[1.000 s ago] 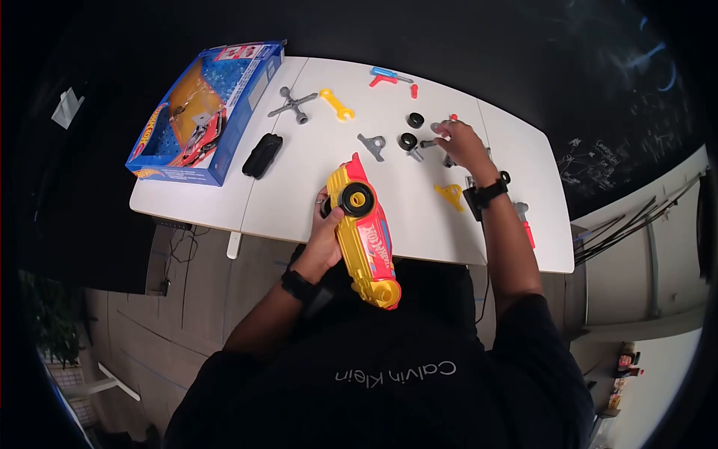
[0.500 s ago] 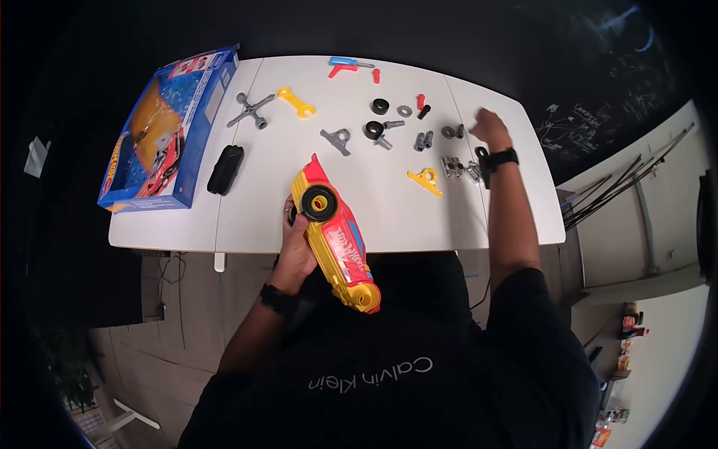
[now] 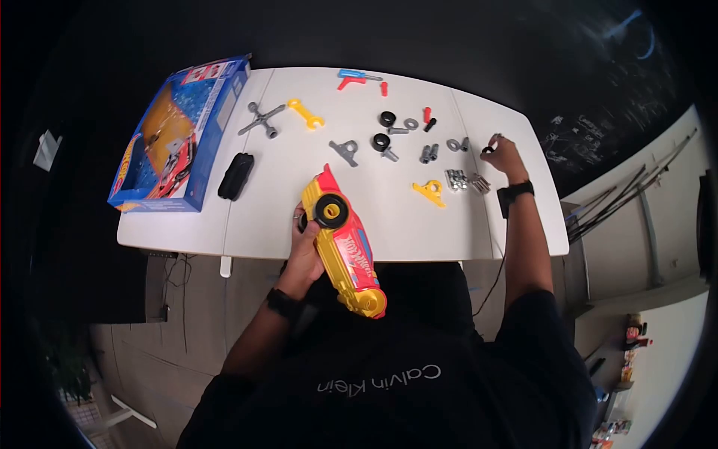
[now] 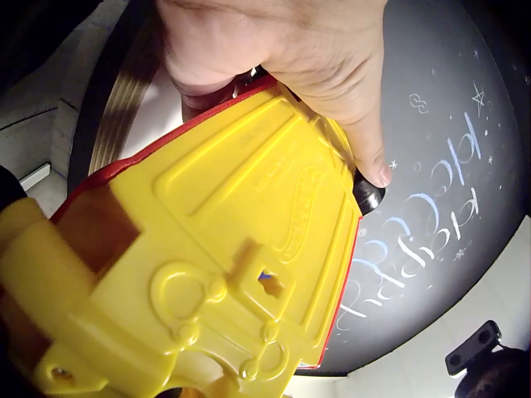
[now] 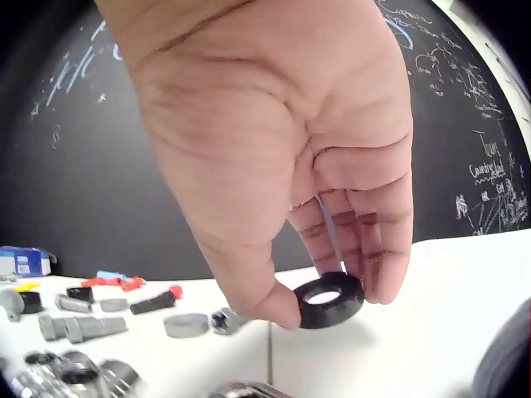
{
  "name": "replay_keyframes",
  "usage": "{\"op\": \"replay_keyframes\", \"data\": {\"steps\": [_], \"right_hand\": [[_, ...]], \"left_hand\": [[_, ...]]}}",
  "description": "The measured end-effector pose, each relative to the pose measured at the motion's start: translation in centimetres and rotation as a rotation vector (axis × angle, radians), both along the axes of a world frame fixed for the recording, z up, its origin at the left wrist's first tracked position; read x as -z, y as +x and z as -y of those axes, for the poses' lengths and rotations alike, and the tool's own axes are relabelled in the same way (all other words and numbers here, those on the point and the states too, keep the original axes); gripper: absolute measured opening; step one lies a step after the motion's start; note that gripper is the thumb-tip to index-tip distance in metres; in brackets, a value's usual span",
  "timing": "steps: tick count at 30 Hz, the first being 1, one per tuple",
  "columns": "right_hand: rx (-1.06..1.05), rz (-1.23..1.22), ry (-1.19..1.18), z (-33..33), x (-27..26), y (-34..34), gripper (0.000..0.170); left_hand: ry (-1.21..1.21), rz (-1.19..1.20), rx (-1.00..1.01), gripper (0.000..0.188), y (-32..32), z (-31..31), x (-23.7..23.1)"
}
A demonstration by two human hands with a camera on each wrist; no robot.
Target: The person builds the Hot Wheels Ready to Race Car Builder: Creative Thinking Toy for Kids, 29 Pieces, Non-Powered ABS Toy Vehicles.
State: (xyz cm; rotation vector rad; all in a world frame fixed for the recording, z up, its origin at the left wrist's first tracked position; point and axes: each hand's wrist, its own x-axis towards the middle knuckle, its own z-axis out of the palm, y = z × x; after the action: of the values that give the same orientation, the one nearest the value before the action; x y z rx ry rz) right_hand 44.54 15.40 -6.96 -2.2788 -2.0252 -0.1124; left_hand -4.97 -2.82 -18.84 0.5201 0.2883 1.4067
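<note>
Behind the grips of the left hand [image 3: 305, 251] and right hand [image 3: 506, 159] sit black wrist straps [image 3: 520, 190], the right one bearing a boxy black device [image 3: 502, 203]. Farther back from both grips comes a black short-sleeved T-shirt [image 3: 359, 419] with pale "Calvin Klein" lettering [image 3: 380, 380] across its chest.

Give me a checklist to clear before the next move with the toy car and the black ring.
1. Toy car held by the left hand: ok.
2. Black ring pinched in the right hand: ok.
3. Black wheel tightly fastened: cannot tell.
4. Wheel on the yellow mount nearest the person: not ok, bare.
5. Ring brought to the car: not ok, they are well apart.
</note>
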Motion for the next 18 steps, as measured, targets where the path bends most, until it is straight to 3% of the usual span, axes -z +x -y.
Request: {"op": "replay_keyframes", "data": {"steps": [2,4,6,8,12,18], "right_hand": [[-0.114,-0.367,0.087,2.9,-5.0,-6.5,0.033],[-0.369,-0.6,0.133,4.8,-6.5,-10.8,0.027],[-0.581,-1.057,0.134,8.6,-8.2,-17.5,0.027],[-0.804,-1.181,0.052,11.6,-7.8,-22.3,0.03],[-0.976,-0.907,0.038,16.7,-7.4,-30.1,0.031],[-0.975,-0.57,0.19,18.1,-5.6,-31.9,0.049]], "left_hand": [[-0.032,0.023,-0.043,0.077,0.1,-0.1,0.7],[-0.021,0.0,-0.037,0.079,0.1,-0.1,0.0],[-0.035,-0.012,-0.032,0.081,0.1,-0.1,-0.3],[-0.048,-0.02,-0.023,0.082,0.1,-0.2,-0.6],[-0.003,-0.016,0.014,0.084,0.4,-0.2,-1.5],[0.069,-0.049,0.021,0.073,0.3,-0.2,-1.7]]}}
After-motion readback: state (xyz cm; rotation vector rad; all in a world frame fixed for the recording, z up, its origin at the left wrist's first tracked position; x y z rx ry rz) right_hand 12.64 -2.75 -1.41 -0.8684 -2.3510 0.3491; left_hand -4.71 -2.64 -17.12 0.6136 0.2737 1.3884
